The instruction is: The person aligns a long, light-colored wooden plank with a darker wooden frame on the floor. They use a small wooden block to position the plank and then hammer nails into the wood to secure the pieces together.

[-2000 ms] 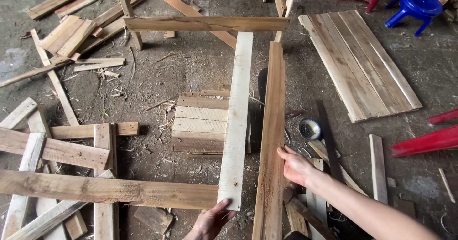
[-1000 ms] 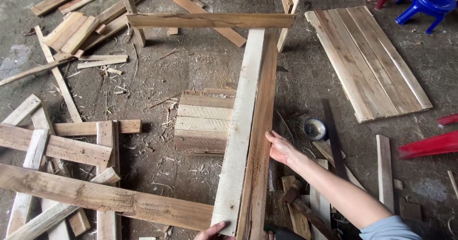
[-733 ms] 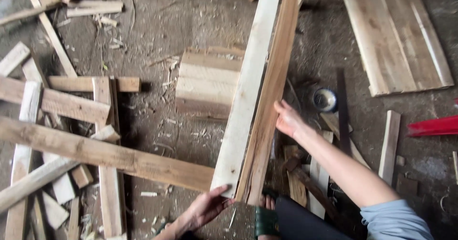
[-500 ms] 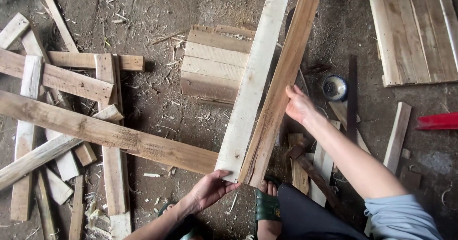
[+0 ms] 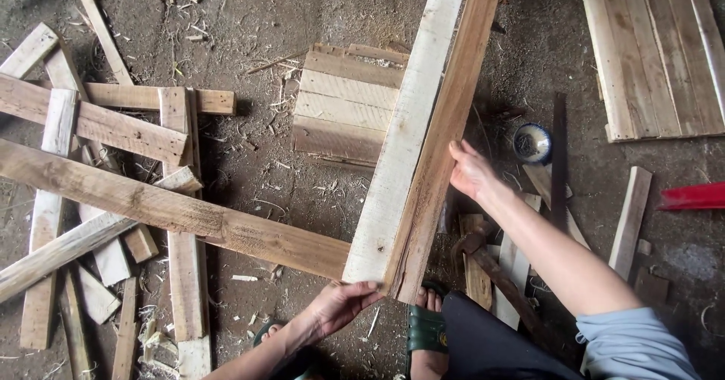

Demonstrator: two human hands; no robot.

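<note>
Head view. Two long boards lie side by side, running from the near edge up and away to the right: a pale board (image 5: pixel 408 135) and, touching its right edge, a brown board (image 5: pixel 445 131). The step in hand appears to be aligning the pair flush.

The left hand (image 5: pixel 340 304) cups the near end of the pale board from below. Its fingers (image 5: pixel 366 289) are curled together against the end grain, with the thumb's position unclear. The right hand (image 5: pixel 472 172) presses on the outer edge of the brown board. Its fingers are held together and flat along the edge, not wrapped around it.

To do this well, judged from the layout: push with the right palm squarely towards the pale board so the seam closes along its full length. Let the left fingertips act as an end stop so both ends sit level.

Just right of the right-hand fingers, a small round tin (image 5: pixel 532 142) and a hammer (image 5: pixel 491 263) lie on the floor. Beyond the left fingers lies a long plank (image 5: pixel 174 210). A sandalled foot (image 5: pixel 427 323) sits just beneath the board ends; keep the ends from dropping on it.
</note>
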